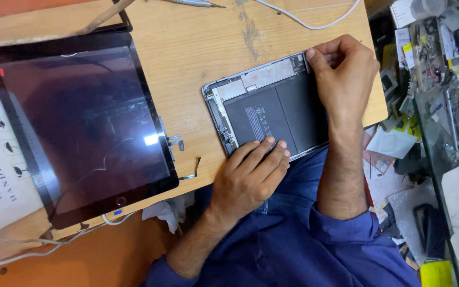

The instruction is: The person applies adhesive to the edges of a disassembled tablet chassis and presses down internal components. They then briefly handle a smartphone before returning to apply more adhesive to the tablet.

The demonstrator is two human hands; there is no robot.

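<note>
Head view: the opened tablet chassis lies lengthwise between the hands, left hand flat, ungripping, on its near battery edge, right hand pinching its far corner.

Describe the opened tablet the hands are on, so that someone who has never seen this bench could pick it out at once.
Start from the wooden table and look to its right end, by the cluttered shelf. There lies the opened tablet, its screen gone, showing a black battery and metal parts, with the left hand on its near edge and the right hand at its far corner. The black glass screen panel further left is larger and closed-faced.
</note>
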